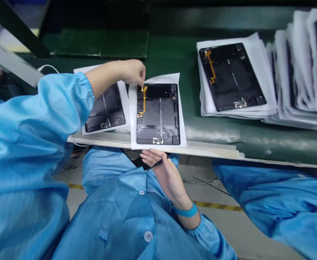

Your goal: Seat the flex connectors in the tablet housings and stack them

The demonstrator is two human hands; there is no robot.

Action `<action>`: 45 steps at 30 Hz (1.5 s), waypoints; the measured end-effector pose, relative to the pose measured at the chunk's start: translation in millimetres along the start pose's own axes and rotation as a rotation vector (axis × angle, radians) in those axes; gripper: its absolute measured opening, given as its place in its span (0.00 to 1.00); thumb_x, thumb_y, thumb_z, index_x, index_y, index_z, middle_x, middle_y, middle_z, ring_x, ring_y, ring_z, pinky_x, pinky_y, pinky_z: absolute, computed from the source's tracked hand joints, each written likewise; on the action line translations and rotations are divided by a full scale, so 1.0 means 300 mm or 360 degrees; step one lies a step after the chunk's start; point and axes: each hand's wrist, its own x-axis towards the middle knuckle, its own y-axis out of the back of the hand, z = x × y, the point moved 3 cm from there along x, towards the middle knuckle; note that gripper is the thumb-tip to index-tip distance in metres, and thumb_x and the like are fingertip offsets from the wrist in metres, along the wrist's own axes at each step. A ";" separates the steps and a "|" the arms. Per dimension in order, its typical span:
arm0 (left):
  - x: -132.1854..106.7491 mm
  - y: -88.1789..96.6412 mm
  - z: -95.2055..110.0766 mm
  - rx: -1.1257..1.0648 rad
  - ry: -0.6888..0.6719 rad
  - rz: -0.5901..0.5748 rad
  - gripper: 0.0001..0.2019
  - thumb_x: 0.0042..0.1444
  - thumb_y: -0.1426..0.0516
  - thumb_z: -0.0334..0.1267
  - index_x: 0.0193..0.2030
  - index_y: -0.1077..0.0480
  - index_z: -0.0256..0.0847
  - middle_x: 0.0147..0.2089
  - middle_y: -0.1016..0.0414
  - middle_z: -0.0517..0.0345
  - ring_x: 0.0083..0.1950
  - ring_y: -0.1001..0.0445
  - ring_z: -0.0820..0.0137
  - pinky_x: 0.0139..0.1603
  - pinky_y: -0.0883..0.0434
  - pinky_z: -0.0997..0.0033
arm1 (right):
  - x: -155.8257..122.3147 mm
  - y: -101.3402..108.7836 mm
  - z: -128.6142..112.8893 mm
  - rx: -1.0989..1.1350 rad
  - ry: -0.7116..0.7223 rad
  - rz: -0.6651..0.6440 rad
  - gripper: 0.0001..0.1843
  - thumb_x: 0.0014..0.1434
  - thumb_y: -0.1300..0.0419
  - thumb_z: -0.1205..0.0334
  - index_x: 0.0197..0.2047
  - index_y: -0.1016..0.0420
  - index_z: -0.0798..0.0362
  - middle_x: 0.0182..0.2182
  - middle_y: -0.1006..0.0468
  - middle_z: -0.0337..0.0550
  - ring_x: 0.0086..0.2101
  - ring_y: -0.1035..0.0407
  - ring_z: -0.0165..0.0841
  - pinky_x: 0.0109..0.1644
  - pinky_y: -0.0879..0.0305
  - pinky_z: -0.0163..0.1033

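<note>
Left hand (131,72): fingers pinched at the top of the amber flex cable (144,103) on a tablet back panel (158,119), over white paper (158,81); we cannot see the contact. Right hand (169,177) grips a thin black tool (157,165), kind unclear. Further panels (232,76) stacked right.

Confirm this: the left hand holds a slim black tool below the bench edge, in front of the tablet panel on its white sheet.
Wrong hand: in the head view, the right hand, with the blue wristband, holds the slim black tool. The rest stands: it is below the bench edge, in front of the tablet panel on its white sheet.
</note>
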 end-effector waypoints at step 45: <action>-0.278 0.054 -0.681 -0.0322 0.0128 0.0281 0.44 0.52 0.44 0.74 0.67 0.25 0.46 0.58 0.13 0.74 0.49 0.35 0.73 0.60 0.35 0.71 | 0.168 -0.354 0.038 -0.0112 -0.0175 -0.0377 0.25 0.70 0.28 0.34 0.60 0.10 0.39 0.72 0.18 0.44 0.64 0.17 0.47 0.76 0.25 0.58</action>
